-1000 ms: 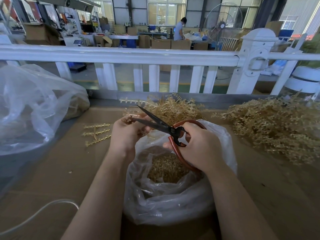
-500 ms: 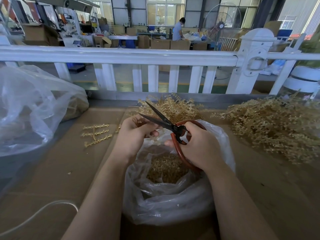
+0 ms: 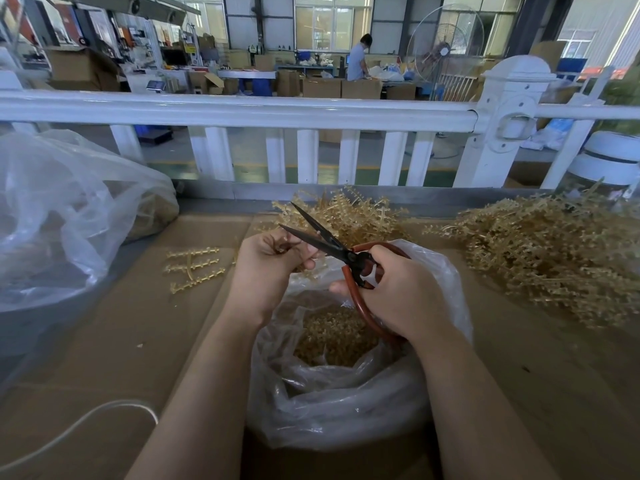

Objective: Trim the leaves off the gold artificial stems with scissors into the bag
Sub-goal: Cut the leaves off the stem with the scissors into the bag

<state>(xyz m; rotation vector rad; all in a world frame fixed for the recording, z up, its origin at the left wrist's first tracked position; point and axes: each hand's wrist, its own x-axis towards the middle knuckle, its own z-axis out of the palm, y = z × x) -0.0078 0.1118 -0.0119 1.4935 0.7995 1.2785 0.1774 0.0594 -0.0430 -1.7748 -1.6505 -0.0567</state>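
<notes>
My right hand (image 3: 403, 292) grips the red handles of black-bladed scissors (image 3: 322, 237), whose blades stand apart and point up-left. My left hand (image 3: 265, 268) curls round a small gold stem piece (image 3: 282, 247) just below the blades, over the mouth of a clear plastic bag (image 3: 346, 403). Inside the bag lies a heap of cut gold leaves (image 3: 332, 337). Most of the held piece is hidden by my fingers.
A large pile of gold stems (image 3: 554, 258) lies at the right and a smaller one (image 3: 349, 216) behind the hands. Trimmed gold stems (image 3: 192, 268) lie left on the cardboard. A big clear bag (image 3: 69, 216) sits far left; a white railing (image 3: 242, 112) runs behind.
The scissors have swung more upright and moved right. My left hand has drawn in toward the bag with the stem piece, which now shows less.
</notes>
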